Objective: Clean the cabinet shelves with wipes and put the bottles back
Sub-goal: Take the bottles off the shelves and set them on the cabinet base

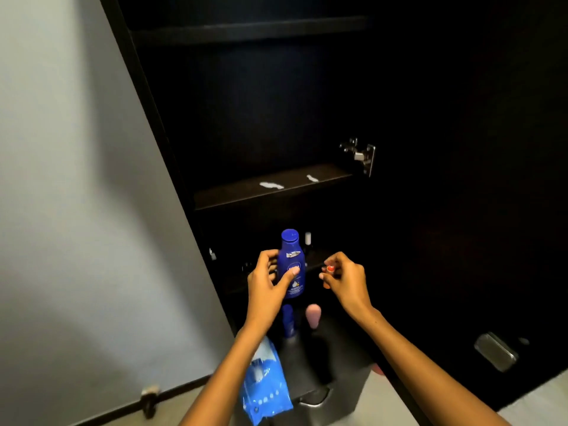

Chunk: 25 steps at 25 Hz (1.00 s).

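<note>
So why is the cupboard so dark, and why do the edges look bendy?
Head view: the black cabinet gets little light, so its inside is murky; the wide lens bends the wall edge; the wipes pack near the bottom is blurred, while the blue bottle looks sharp.

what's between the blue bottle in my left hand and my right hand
Nothing solid: in the head view, only dark cabinet interior shows between the blue bottle and the right hand.

Blue bottle in left hand
</note>
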### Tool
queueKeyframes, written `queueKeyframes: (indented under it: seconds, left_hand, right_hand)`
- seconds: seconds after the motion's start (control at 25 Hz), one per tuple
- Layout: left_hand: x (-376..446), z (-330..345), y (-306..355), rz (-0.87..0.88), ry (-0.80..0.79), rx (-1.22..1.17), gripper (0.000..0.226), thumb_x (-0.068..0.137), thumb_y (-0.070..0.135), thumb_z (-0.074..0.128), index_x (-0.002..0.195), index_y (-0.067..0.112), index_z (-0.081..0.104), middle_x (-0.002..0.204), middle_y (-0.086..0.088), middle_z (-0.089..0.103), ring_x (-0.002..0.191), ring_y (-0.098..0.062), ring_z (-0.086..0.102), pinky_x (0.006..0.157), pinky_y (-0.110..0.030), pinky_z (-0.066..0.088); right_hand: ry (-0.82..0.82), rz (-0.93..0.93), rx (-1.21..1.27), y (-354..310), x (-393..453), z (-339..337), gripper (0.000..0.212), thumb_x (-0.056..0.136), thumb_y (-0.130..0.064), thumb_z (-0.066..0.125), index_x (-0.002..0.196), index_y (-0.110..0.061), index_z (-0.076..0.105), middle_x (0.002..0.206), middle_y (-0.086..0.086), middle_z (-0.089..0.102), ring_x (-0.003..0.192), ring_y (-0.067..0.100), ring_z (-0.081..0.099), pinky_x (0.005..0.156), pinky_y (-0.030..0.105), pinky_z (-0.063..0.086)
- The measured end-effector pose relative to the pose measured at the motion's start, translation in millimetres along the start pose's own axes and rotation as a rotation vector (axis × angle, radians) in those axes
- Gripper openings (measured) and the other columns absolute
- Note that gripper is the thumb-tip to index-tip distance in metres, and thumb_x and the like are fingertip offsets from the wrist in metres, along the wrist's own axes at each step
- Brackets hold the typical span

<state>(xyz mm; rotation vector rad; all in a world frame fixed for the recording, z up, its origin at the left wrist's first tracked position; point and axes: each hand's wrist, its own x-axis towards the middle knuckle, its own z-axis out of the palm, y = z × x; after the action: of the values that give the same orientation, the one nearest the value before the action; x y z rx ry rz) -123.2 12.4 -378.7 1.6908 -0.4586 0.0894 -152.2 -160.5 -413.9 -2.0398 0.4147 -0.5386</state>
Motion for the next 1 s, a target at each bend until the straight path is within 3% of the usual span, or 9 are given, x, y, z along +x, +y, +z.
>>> queueKeyframes:
  seconds: [0.16, 0.32, 0.44, 0.6, 0.76, 0.88, 1.0]
  left_hand:
    - [-16, -1, -51, -0.104, -0.022, 0.005, 0.035, 0.071, 0.030, 0.074, 0.099, 0.029, 0.053, 0.100, 0.003, 0.067, 0.091, -0.011, 0.065, 0.082, -0.034, 0.055]
    - [-18, 1, -93, -0.179, -0.033, 0.013, 0.038, 0.069, 0.034, 0.073, 0.099, 0.027, 0.053, 0.102, 0.000, 0.066, 0.095, -0.016, 0.065, 0.084, -0.039, 0.055]
    - [-18, 4, -120, -0.240, -0.051, 0.010, 0.043, 0.071, 0.023, 0.076, 0.105, 0.013, 0.052, 0.106, -0.006, 0.064, 0.098, -0.018, 0.064, 0.085, -0.039, 0.055]
    - [-18, 6, -139, -0.293, -0.086, 0.002, 0.041, 0.075, 0.011, 0.075, 0.108, 0.011, 0.051, 0.109, -0.008, 0.063, 0.101, -0.018, 0.063, 0.085, -0.036, 0.055]
    - [-19, 4, -152, -0.321, -0.106, 0.009, 0.041, 0.075, 0.011, 0.075, 0.108, 0.013, 0.050, 0.110, -0.008, 0.063, 0.102, -0.017, 0.063, 0.085, -0.032, 0.055]
    - [-20, 3, -159, -0.329, -0.118, 0.022, 0.041, 0.075, 0.011, 0.075, 0.108, 0.012, 0.051, 0.110, -0.007, 0.063, 0.102, -0.015, 0.063, 0.084, -0.028, 0.054]
    - [-23, 3, -167, -0.337, -0.124, 0.011, 0.038, 0.076, 0.006, 0.074, 0.104, 0.016, 0.051, 0.106, -0.004, 0.064, 0.097, -0.009, 0.063, 0.081, -0.022, 0.053]
  right_hand:
    - [-0.099, 0.117, -0.129, 73, -17, 46, 0.024, 0.071, 0.003, 0.069, 0.082, -0.015, 0.057, 0.072, 0.001, 0.063, 0.068, 0.017, 0.064, 0.067, 0.037, 0.055]
    - [-0.200, 0.262, -0.242, 137, -25, 88, 0.017, 0.070, -0.002, 0.064, 0.079, -0.013, 0.054, 0.075, 0.013, 0.067, 0.073, 0.032, 0.065, 0.067, 0.040, 0.052]
    - [-0.245, 0.336, -0.354, 156, -27, 109, 0.019, 0.075, -0.003, 0.064, 0.091, -0.006, 0.055, 0.090, 0.019, 0.067, 0.087, 0.037, 0.064, 0.072, 0.037, 0.048]
    - [-0.277, 0.366, -0.387, 168, -20, 129, 0.024, 0.082, -0.003, 0.057, 0.106, -0.002, 0.054, 0.103, 0.022, 0.065, 0.097, 0.040, 0.061, 0.078, 0.038, 0.047]
    - [-0.285, 0.420, -0.382, 176, -23, 140, 0.010, 0.086, -0.005, 0.047, 0.095, -0.009, 0.049, 0.096, 0.021, 0.062, 0.084, 0.036, 0.058, 0.073, 0.036, 0.043]
    - [-0.287, 0.417, -0.391, 184, -28, 142, 0.019, 0.085, -0.001, 0.047, 0.082, -0.018, 0.038, 0.084, 0.013, 0.053, 0.074, 0.025, 0.044, 0.068, 0.032, 0.037]
    - [-0.342, 0.362, -0.420, 192, -29, 141, 0.021, 0.087, 0.003, 0.046, 0.089, -0.017, 0.047, 0.087, 0.004, 0.046, 0.079, 0.021, 0.041, 0.072, 0.028, 0.034]
